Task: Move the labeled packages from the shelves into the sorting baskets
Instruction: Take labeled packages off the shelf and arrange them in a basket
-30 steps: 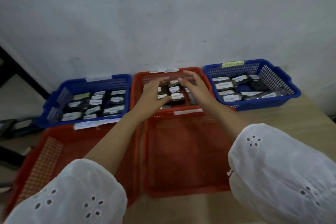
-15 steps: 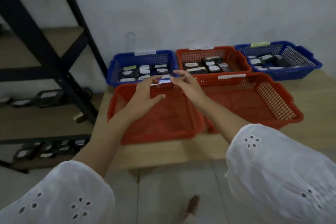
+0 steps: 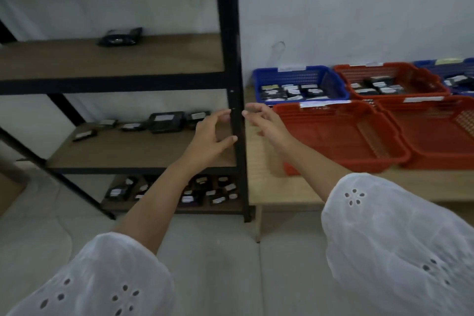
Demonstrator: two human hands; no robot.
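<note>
Hands have swung away from the front red basket point(image 3: 341, 133) to the black shelf post point(image 3: 230, 59); the left hand point(image 3: 209, 141) hangs just left of it, the right hand point(image 3: 268, 124) just right, both loosely spread and empty. Left of the post, packages point(image 3: 164, 122) lie on three shelves point(image 3: 128, 151); right of it stand five baskets point(image 3: 292, 69), three red and two blue.

Rack point(image 3: 232, 33) left, table point(image 3: 277, 192) right.
Packages point(image 3: 164, 122) lie on its shelves point(image 3: 143, 147); on the table, front baskets point(image 3: 333, 113) stand before rear baskets point(image 3: 300, 77) holding more packages.
</note>
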